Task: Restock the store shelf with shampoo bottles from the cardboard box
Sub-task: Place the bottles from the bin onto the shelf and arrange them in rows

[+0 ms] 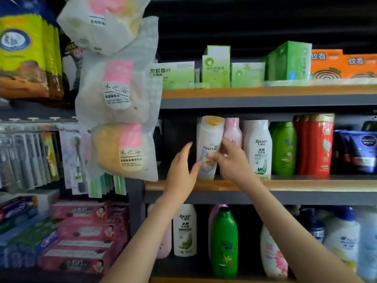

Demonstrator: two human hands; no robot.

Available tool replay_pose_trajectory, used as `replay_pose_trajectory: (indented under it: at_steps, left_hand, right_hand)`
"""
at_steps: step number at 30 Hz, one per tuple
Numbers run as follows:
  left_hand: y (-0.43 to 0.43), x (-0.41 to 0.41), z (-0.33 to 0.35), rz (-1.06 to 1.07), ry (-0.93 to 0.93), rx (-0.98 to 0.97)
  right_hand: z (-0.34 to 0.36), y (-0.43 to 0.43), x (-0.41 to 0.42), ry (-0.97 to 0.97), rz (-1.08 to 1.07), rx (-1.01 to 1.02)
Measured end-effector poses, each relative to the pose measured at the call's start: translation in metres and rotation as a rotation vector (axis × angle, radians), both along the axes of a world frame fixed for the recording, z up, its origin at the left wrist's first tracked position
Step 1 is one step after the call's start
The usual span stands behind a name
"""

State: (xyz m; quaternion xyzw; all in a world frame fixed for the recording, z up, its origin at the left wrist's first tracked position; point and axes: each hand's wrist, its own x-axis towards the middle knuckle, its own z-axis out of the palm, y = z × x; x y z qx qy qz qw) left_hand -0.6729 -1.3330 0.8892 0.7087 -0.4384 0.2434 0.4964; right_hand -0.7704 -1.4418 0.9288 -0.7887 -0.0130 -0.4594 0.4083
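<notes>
Far left, yellow-green packets (22, 54) stand on a high ledge. Below them hang toothbrush packs (24, 158), with pink toothpaste boxes (81, 231) stacked lower still. Next comes a vertical strip of bath sponges (120, 92) in cloudy plastic bags, hanging in front of the shelving.

At centre, a person's two bare arms reach up to the middle shelf (285, 185) (a wooden-edged board on a grey frame). The left hand (181, 170) is held upright beside the left flank of a white shampoo bottle (208, 135) with a gold cap. Its fingers are straight and spread loosely, and its thumb touches the bottle's lower label. The bottle stands upright at the left end of the row, its base on the shelf. The right hand (230, 158) grips it from the right at label height, thumb on the front and fingers curled at the bottle's right edge.

Just behind the right hand stands a pink bottle (233, 129). After it, along the same shelf, come a white bottle (258, 148) with a green leaf label, green bottles (284, 148), red bottles (318, 144) and dark blue tubes (363, 150).

The shelf above carries green boxes (216, 68) and, at far right, orange boxes (342, 64) picturing a coil. The shelf below holds more bottles, among them a tall green one (224, 242) between the person's forearms.
</notes>
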Motion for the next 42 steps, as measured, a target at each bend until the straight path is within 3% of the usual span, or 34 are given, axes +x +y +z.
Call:
replay_pose_trajectory:
  at_steps: [4,8,12,16,19,29,42]
  left_hand:
    - [-0.013,0.009,0.02,-0.246,0.246,0.128]
    - [-0.023,0.022,0.036,-0.186,0.298,0.215]
    - [-0.029,0.035,0.041,-0.209,0.388,0.227]
    - [-0.038,0.044,0.04,-0.258,0.473,0.206]
    - [-0.047,0.045,0.04,-0.283,0.513,0.183]
    - [-0.057,0.044,0.043,-0.13,0.428,0.252]
    - [-0.043,0.026,0.041,0.08,0.284,0.389]
  right_hand:
    - [0.003,-0.009,0.012,0.043,0.007,0.069]
    - [0.003,-0.013,0.017,0.085,-0.028,0.062]
    - [-0.015,-0.02,0.006,0.135,-0.18,-0.157]
    - [-0.037,-0.03,-0.006,0.358,-0.096,-0.445]
    - [-0.042,-0.036,-0.007,0.348,-0.131,-0.604]
    - [-0.049,-0.041,-0.003,0.236,-0.177,-0.767]
    - [-0.062,-0.038,-0.004,0.192,-0.273,-0.792]
